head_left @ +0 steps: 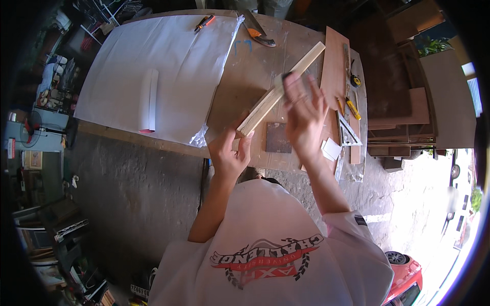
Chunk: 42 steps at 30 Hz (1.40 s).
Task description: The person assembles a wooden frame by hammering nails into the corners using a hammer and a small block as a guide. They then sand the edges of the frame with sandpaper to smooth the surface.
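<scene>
A long pale wooden strip slants up and away to the right over the table. My left hand pinches its near end between thumb and fingers. Against the strip's middle is my right hand, smeared by motion, with some fingers spread apart. A small dark patch shows by its fingertips on the wood; blur hides what it is and whether the hand grips it. Under the strip, a dark square plate lies near the table's front edge.
White sheeting covers the table's left part, bearing a white roll and pliers. A handsaw lies at the back. To the right are a tape measure, yellow cutter, set square and wooden board.
</scene>
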{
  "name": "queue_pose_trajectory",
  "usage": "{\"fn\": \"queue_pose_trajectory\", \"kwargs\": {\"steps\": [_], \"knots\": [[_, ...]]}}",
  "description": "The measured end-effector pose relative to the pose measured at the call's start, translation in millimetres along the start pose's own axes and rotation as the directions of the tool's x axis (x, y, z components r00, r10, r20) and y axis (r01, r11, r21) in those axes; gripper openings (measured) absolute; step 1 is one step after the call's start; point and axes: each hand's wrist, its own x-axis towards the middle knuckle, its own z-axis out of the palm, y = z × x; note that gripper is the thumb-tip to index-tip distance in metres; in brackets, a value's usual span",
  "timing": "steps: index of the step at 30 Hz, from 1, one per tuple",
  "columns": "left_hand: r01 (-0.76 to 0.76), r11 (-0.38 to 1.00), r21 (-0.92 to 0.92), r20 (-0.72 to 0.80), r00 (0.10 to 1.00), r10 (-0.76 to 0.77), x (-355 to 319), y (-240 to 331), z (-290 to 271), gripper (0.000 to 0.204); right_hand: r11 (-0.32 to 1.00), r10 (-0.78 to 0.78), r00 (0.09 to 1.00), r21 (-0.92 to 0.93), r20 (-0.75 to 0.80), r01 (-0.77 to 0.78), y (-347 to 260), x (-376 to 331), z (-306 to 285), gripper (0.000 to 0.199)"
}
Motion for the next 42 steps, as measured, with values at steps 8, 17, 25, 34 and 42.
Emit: {"fn": "queue_pose_trajectory", "kwargs": {"steps": [8,17,25,34,42], "knots": [[-0.065,0.998,0.024,-0.037,0.997,0.066,2.7,-3.2,-0.1,0.032,0.996,-0.070,0.998,0.054,-0.001,0.070,-0.3,-3.6,14.1,0.052],[-0.015,1.000,0.017,0.006,1.000,0.015,-0.3,1.1,-1.3,0.035,0.993,-0.091,0.996,-0.076,-0.007,0.090,-3.3,12.7,-10.3,0.052],[-0.064,0.996,-0.054,-0.028,0.998,0.063,-5.0,-2.2,8.3,0.035,0.963,-0.228,0.956,-0.106,0.183,0.249,-25.3,14.4,-41.6,0.052],[-0.057,0.996,-0.063,-0.035,0.998,0.055,-7.0,7.0,9.4,0.032,0.938,-0.137,0.975,-0.292,0.175,0.185,-16.7,21.5,-48.2,0.044],[-0.085,0.992,-0.095,-0.035,0.996,0.082,-11.4,3.6,14.2,0.037,0.956,-0.110,0.980,-0.253,0.166,0.150,-12.3,18.9,-46.1,0.043]]}}
